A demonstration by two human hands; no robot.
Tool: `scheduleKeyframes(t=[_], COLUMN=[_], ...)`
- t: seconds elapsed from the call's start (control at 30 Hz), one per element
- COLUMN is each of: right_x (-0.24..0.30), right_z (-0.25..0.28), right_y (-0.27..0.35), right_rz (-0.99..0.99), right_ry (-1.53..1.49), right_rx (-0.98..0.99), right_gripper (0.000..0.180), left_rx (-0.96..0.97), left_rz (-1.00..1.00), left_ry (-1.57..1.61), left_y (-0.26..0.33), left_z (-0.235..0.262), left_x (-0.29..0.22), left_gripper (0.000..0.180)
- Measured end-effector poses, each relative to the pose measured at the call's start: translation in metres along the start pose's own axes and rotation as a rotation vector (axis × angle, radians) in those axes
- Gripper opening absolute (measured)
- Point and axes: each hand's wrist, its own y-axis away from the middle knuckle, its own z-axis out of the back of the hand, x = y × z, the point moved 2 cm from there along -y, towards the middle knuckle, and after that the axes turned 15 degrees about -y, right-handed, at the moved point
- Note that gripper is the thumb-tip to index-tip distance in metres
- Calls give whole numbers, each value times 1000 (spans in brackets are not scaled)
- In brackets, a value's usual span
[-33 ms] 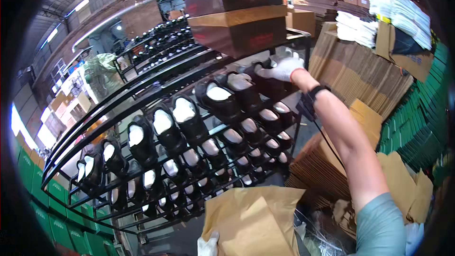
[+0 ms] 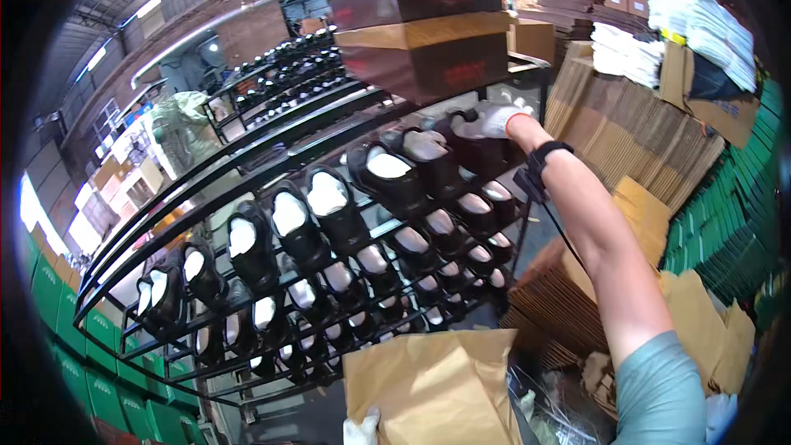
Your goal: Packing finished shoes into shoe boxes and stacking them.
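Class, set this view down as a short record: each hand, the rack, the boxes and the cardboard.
Right hand: white glove, at a black shoe on the rack's top tier
Left hand: gloved, at the left edge of brown paper, cut off by the frame
Rack: black, tiers of shoes
Dark boxes: stacked, upper centre
Cardboard: stacked, right

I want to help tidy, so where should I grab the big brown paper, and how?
I'd pinch the upper right corner of the brown paper, coming from the right, thumb in front and fingers behind. It looks thin and flat with no handle showing, and that corner sticks out free. The gloved left hand is already at the lower left edge.
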Motion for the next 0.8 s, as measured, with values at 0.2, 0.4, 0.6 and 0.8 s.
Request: scheduleKeyframes(t=[0.2, 0.4, 0.6, 0.8], right_x=[-4, -11, -31, 33], right_z=[-37, 0, 68, 56], right_y=[-60, 14, 249, 417], right_rz=[-282, -363, -440, -405], right_ry=[-84, -469, -1052, -719], right_rx=[716, 639, 467, 640], right_gripper=[88, 57, 39, 43], left_rx=[-54, -141, -38, 185], left_rz=[80, -27, -18, -191], left_ry=[125, 372, 356, 444], left_y=[-10, -34, -15, 31], left_z=[8, 22, 50, 51], left_x=[59, 90, 70, 14], left_gripper=[52, 35, 40, 50])
